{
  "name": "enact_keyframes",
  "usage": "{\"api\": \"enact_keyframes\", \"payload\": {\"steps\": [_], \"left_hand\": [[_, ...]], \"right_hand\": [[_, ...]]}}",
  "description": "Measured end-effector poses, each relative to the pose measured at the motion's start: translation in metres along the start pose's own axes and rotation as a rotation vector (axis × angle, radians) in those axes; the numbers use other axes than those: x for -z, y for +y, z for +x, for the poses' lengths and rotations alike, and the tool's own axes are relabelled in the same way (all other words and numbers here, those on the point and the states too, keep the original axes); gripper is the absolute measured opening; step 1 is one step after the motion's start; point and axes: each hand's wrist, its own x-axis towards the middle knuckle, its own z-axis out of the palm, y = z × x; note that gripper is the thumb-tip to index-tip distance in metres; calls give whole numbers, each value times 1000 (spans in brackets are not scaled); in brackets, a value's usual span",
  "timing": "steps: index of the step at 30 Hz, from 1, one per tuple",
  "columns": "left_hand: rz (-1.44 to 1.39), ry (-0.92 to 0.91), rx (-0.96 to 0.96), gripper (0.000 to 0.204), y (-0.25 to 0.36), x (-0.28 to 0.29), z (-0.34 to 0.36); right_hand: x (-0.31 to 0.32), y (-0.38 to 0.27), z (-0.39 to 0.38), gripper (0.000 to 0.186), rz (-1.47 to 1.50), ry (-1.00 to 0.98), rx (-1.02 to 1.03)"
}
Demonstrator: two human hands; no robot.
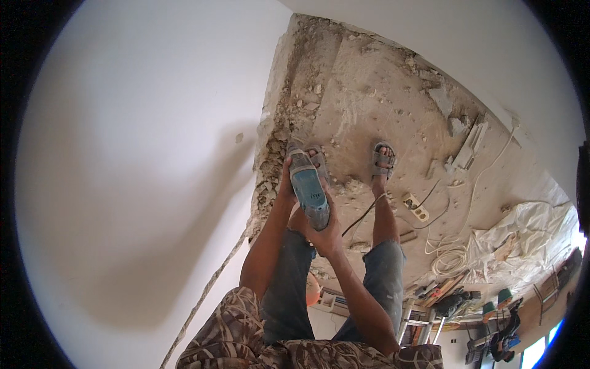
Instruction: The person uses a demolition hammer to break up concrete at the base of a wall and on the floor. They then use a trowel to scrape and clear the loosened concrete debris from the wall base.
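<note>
I hold a teal and grey power tool (307, 187) with both hands, its nose pointing down at the broken floor strip (273, 141) along the white wall. My left hand (286, 184) grips the tool's side. My right hand (326, 237) is wrapped around its rear handle, and a dark cord (362, 216) trails from there. My sandalled feet stand on the rough concrete, the left one (319, 161) just behind the tool and the right one (382, 161) farther right. The tool's tip is hidden behind its body.
Rubble and dust cover the floor (369, 92). A white power strip (416, 208), coiled white cable (448, 261) and crumpled plastic sheet (528, 234) lie to the right. A ladder (421, 323) and scattered tools (455, 301) stand lower right. A chased groove (209, 289) runs down the wall.
</note>
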Motion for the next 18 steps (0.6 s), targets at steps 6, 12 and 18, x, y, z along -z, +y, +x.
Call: {"api": "enact_keyframes", "payload": {"steps": [6,12,18], "left_hand": [[-33,-88,79,62,-10,13,25],[19,-37,121,63,17,35,50],[32,-133,108,64,38,52,61]], "right_hand": [[-10,7,4,83,-86,90,72],[-52,12,25,83,-168,206,81],[-80,-12,33,86,-79,196,52]]}}
